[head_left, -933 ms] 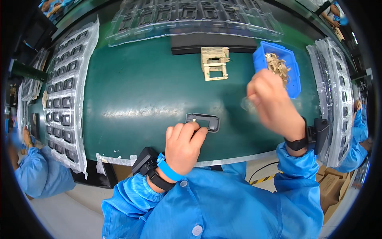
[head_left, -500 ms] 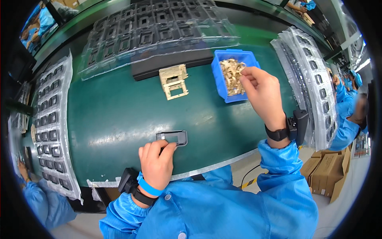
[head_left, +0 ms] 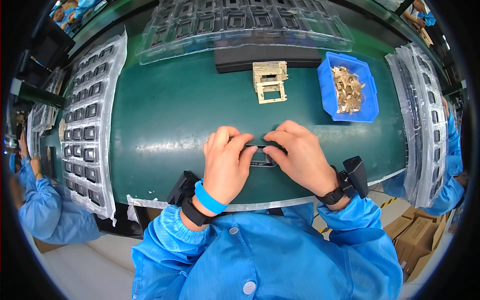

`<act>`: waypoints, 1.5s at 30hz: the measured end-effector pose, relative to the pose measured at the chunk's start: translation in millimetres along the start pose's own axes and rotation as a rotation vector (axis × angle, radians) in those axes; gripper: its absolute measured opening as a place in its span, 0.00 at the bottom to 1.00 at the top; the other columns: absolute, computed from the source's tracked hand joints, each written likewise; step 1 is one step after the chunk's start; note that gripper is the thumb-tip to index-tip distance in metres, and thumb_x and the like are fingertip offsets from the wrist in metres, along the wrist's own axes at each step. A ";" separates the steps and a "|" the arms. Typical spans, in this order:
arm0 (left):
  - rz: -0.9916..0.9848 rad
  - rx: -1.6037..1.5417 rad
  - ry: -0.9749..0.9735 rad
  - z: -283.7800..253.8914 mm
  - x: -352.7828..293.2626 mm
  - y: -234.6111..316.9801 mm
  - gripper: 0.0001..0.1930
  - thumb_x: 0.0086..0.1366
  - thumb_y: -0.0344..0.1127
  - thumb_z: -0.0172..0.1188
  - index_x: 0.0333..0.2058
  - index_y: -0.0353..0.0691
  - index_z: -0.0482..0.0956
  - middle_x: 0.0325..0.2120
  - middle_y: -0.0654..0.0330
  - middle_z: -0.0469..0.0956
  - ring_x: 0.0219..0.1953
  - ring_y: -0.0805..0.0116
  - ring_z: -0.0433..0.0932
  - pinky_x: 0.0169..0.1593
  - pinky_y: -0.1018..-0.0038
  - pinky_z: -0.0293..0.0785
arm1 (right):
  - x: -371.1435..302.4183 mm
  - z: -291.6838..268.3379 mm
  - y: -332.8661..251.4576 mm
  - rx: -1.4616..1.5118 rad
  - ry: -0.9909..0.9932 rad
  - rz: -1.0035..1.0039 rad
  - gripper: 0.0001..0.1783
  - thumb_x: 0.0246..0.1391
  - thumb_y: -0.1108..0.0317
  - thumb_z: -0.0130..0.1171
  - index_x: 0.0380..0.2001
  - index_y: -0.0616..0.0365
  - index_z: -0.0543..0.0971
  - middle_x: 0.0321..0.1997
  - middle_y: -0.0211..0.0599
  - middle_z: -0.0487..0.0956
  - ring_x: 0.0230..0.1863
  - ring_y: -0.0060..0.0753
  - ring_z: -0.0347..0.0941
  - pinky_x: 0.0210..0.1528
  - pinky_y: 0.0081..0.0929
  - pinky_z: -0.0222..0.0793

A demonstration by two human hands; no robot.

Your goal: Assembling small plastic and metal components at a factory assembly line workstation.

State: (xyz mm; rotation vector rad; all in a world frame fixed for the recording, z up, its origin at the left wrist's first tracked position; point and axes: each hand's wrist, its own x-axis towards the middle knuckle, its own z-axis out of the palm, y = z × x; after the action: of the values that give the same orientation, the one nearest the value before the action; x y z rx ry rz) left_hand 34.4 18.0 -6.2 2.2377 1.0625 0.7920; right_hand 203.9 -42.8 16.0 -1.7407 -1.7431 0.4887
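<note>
A small black rectangular plastic frame (head_left: 262, 163) with an opening in its middle lies on the green work surface in front of me. My left hand (head_left: 227, 160) grips its far left corner, thumb and fingers closed. At its far edge on the right, my right hand (head_left: 299, 156) pinches with thumb and forefinger. The fingers cover much of the frame's far side, and any smaller piece between them is hidden. Beyond the hands sits a stack of thin pale cut-out frames (head_left: 258, 79).
To the right of the stack stands a blue bin (head_left: 327, 92) holding curled pale strips (head_left: 348, 87). Clear trays of black frames lie at the back (head_left: 245, 39), left (head_left: 107, 135) and right (head_left: 417, 125). A long black box (head_left: 232, 60) is behind the stack.
My right hand has come from the blue bin to the black frame, beside my left hand. The view has shifted, so the bin and stack appear farther right.
</note>
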 end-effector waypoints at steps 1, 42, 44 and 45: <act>-0.003 0.001 -0.001 0.0 0.3 -0.2 0.09 0.54 0.27 0.66 0.36 0.38 0.82 0.35 0.57 0.73 0.41 0.57 0.72 0.47 0.66 0.67 | 0.5 2.8 0.7 0.002 -0.002 0.001 0.07 0.49 0.71 0.64 0.34 0.58 0.82 0.33 0.39 0.76 0.39 0.48 0.75 0.41 0.40 0.72; -0.053 -0.029 -0.049 -10.5 -25.9 4.7 0.34 0.48 0.31 0.74 0.55 0.37 0.71 0.43 0.56 0.76 0.49 0.53 0.70 0.55 0.61 0.65 | -19.1 6.8 0.4 -0.164 0.084 -0.177 0.17 0.45 0.71 0.68 0.42 0.54 0.83 0.36 0.39 0.70 0.37 0.41 0.69 0.38 0.34 0.69; -0.013 -0.011 -0.031 -8.7 -25.7 1.6 0.30 0.48 0.30 0.74 0.51 0.37 0.73 0.41 0.56 0.76 0.47 0.53 0.70 0.53 0.62 0.66 | -20.2 8.8 0.9 -0.141 0.090 -0.173 0.16 0.45 0.71 0.68 0.41 0.54 0.83 0.36 0.39 0.70 0.37 0.41 0.69 0.38 0.33 0.69; 0.032 0.007 -0.015 -7.5 -25.3 0.8 0.26 0.48 0.30 0.73 0.47 0.37 0.76 0.39 0.56 0.76 0.45 0.53 0.70 0.51 0.62 0.67 | -21.4 9.4 1.7 -0.119 0.101 -0.166 0.15 0.45 0.71 0.68 0.40 0.55 0.83 0.36 0.39 0.69 0.36 0.41 0.69 0.37 0.33 0.68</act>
State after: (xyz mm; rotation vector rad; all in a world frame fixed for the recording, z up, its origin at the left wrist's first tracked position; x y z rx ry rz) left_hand 16.4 -1.3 -7.5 2.2678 1.0259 0.7848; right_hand 197.8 -62.1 4.4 -1.6520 -1.8574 0.2252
